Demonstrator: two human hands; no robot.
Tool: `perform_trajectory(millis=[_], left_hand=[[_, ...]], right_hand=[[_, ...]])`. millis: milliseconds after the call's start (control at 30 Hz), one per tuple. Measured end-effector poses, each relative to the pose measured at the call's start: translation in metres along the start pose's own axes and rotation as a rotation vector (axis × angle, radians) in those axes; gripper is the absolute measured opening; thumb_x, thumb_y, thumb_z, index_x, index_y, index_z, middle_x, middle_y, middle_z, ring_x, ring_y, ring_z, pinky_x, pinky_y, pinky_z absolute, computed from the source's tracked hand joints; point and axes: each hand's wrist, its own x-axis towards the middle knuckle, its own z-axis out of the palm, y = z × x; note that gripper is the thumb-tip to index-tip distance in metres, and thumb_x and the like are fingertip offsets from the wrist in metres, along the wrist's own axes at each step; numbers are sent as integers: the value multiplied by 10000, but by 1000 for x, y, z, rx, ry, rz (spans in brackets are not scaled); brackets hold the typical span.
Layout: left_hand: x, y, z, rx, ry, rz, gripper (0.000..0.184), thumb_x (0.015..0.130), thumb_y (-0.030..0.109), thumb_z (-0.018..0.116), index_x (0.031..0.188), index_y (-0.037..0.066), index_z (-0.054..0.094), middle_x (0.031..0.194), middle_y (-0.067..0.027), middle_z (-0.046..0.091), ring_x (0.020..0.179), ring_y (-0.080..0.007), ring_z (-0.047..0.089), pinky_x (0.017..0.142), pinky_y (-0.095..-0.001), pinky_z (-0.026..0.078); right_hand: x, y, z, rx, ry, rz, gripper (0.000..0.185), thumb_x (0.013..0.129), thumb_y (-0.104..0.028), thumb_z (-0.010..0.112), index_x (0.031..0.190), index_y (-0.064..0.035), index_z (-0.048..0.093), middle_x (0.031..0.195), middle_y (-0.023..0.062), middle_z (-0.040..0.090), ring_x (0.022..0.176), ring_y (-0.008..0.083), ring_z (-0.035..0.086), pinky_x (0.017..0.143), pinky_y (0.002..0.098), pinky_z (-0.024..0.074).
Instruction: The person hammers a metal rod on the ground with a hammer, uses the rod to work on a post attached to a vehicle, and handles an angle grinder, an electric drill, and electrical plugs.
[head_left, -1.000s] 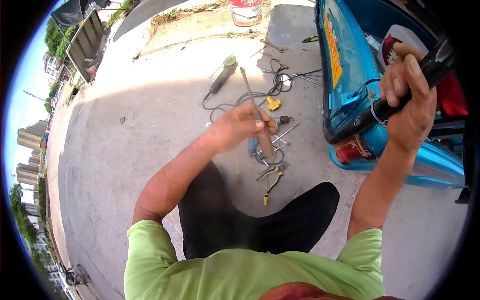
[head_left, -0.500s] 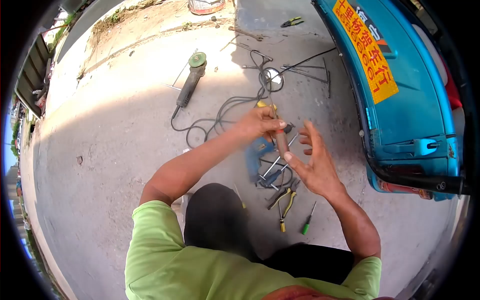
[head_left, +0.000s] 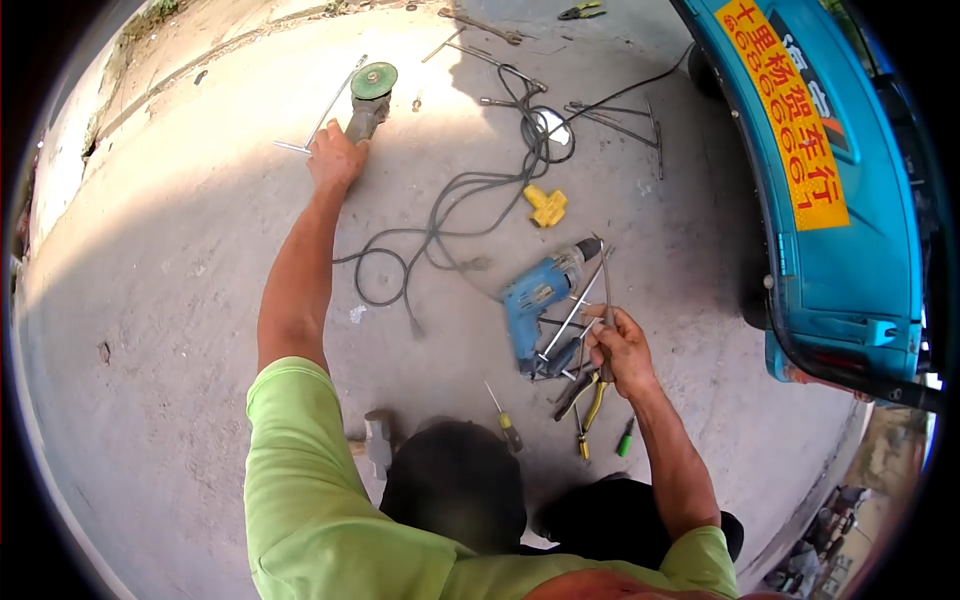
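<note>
My left hand (head_left: pixel 338 157) is wrapped round the dark body of an angle grinder (head_left: pixel 366 118) with a green disc, which lies on the ground at the upper left. A T-handled metal rod (head_left: pixel 325 108) lies beside it. In my right hand (head_left: pixel 622 352) is a long thin tool with a brown handle (head_left: pixel 607 345), its dark shaft pointing up. Close to that hand lie a blue power drill (head_left: pixel 540 300), a silver rod (head_left: pixel 575 313), and pliers with yellow and black handles (head_left: pixel 595 405).
A blue vehicle (head_left: pixel 850 270) with a yellow sticker stands at the right. On the concrete ground lie a tangled black cable (head_left: pixel 437 215), a yellow connector (head_left: pixel 546 206), a hammer (head_left: pixel 378 443), a green screwdriver (head_left: pixel 626 438) and a yellow-handled screwdriver (head_left: pixel 509 430).
My left hand has let go of the brown-handled tool and reached up-left onto the grinder. My right hand has closed on that tool. The view has shifted, with the vehicle now further right.
</note>
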Motion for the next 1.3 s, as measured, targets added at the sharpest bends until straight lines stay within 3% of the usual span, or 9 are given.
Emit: perform_trajectory(millis=[200,267,467,700,833,1067,1200,1233,1300], left_hand=[[9,-6,30,-202,-363,-127,519,822,248,748,1196,-73,584,987,-190,673,917,-356,692,783,-468,581],[-3,2,20,-1181,-765,-510,310,879,225,728,975,-52,628,754,-118,640,575,-222,636,482,-388,519],[-152,71,-93,-1594,-866,-400,342,911,300,710,1029,-4,605,836,-106,671,682,-176,654,608,-315,558],[-245,130,-148,-1326,-413,-64,489,933,399,691,1194,8,553,1028,-144,648,882,-180,661,746,-339,575],[-258,121,-171,-2013,-814,-203,707,951,629,546,1319,26,509,1143,-140,630,1016,-275,668,837,-437,589],[-260,134,-130,-2828,-1146,-584,654,912,513,650,1283,2,482,1028,-50,563,841,-166,605,766,-348,558],[-270,138,-121,-2787,-1141,-605,620,908,465,671,1244,-15,469,1020,-63,544,858,-159,596,777,-339,543],[-271,139,-121,-2808,-1153,-607,618,905,458,679,1236,-18,464,1011,-60,541,859,-159,592,775,-342,538],[-272,142,-123,-2815,-1161,-614,610,904,455,681,1227,-16,465,1009,-60,538,854,-160,590,769,-345,537]], right_hand=[[-1,15,25,89,-51,-24,101,917,-68,654,971,-47,571,681,34,565,553,133,540,524,269,440],[4,16,43,56,-68,-44,193,895,-125,738,898,-72,552,672,18,563,539,115,533,510,266,428],[25,0,126,59,-126,-244,338,864,-265,820,919,-60,557,750,22,582,540,84,519,494,265,440],[-23,-20,150,185,-78,-446,558,773,-244,883,1140,-31,519,902,56,627,698,88,569,603,263,495],[-55,-24,135,235,-191,-498,509,800,-215,849,1162,-41,536,949,35,631,703,66,556,624,234,484],[-81,3,119,375,-350,-419,599,850,-173,809,1350,-17,520,869,5,633,595,57,543,532,208,452],[-80,13,117,472,-326,-297,567,888,-96,749,1405,-40,523,925,34,674,581,61,533,517,201,448],[-80,15,111,427,-363,-241,631,866,-108,763,1428,-33,487,1087,33,678,827,77,639,678,212,526],[-80,16,113,489,-360,-266,627,869,-105,753,1430,-26,484,1110,37,678,854,81,644,691,213,528]])
